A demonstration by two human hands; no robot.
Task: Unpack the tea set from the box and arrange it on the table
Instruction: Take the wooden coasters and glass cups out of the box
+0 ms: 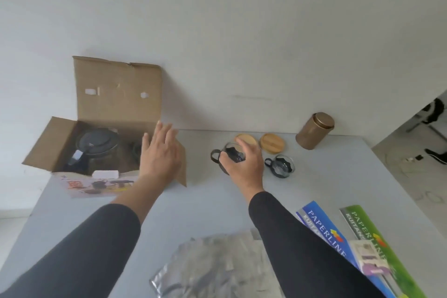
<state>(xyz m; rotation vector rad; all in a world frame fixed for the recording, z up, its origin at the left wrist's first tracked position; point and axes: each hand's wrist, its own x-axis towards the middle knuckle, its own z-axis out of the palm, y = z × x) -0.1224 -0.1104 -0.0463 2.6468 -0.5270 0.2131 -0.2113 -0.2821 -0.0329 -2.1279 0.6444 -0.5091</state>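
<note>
Head view: the cardboard box stands open at the far left of the grey table, its tall flap upright against the wall. Inside lies a dark-lidded glass teapot, with a smaller dark piece to its right that is too dim to identify.

The left hand hovers over the right edge of the box, fingers straight and spread, holding nothing. The teapot lies to the left of those fingers and lower, inside the box; this hand is plainly the nearer one. Judgement: the next reach goes left and down into the box — the lid knob and handle face the near left.

The right hand grips a glass cup with a dark handle from above, fingers curled round the rim; whether the cup's base touches the table cannot be told. Its handle points left. Just to its right stands a second glass cup, apart from the hand. Two round wooden lids lie just beyond, and a bronze canister stands at the far right.

Legible writing: "PAPERLINE" on a blue pad and on a green pad at the near right — a second line beneath starts "KUITANS". The printed leaflet by the box is unreadable. A silver foil bag lies nearest.
</note>
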